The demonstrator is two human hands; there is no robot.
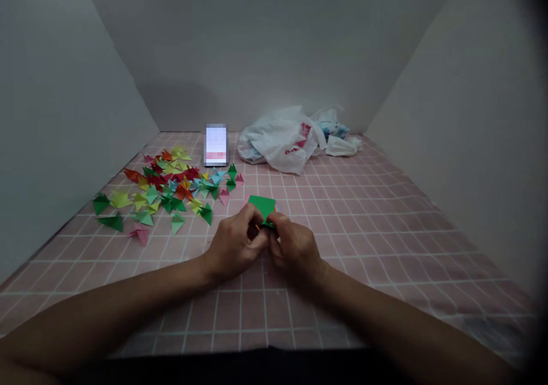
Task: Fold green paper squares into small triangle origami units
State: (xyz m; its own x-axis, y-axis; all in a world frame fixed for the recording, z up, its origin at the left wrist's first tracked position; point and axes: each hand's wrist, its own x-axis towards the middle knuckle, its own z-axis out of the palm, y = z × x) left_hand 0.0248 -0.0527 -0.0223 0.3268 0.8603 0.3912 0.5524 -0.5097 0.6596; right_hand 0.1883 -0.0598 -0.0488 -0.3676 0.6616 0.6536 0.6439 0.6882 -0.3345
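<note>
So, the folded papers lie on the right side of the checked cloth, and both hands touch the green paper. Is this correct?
Not quite. The head view shows the folded papers on the left side of the cloth, not the right; the left hand and right hand do touch the green paper.

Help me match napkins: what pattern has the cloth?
The cloth is dull pink with a grid of pale lines, clearest in the head view.

Green paper [262, 203], multicoloured folded papers [184, 191], pink tablecloth [363, 231] with white grid, white bag [274, 140] with red print
</note>
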